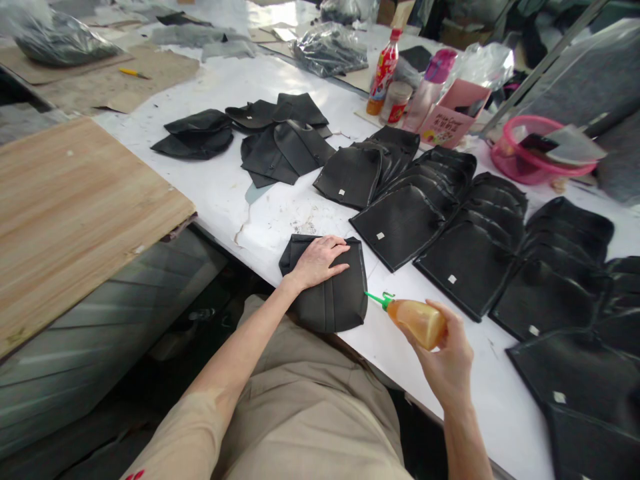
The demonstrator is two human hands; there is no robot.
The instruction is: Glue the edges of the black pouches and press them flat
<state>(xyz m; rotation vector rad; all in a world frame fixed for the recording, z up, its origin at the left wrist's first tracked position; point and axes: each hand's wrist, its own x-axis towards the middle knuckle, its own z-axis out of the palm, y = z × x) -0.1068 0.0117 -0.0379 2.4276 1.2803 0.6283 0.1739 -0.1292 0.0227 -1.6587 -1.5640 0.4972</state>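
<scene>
My left hand (pixel 323 262) lies flat, fingers stretched out, on a black leather-like piece (pixel 345 300) at the front edge of the white table (pixel 280 220). In my right hand (pixel 453 353) is a squeeze bottle (pixel 419 321) of amber liquid, tilted to the left. Its thin green nozzle meets the right edge of the black piece, where a pale line runs along the rim. A green cap hangs beside the nozzle. Overlapping rows of similar black pieces (pixel 405 213), several with small white tags, lie to the right and behind.
Loose black pieces (pixel 285 147) lie farther back. A red-capped drink bottle (pixel 385 70), a jar (pixel 397 103), a pink box (pixel 455 113) and a pink basket (pixel 533 150) stand at the back right. A wooden board (pixel 80 213) is at left, with a dark gap beside it.
</scene>
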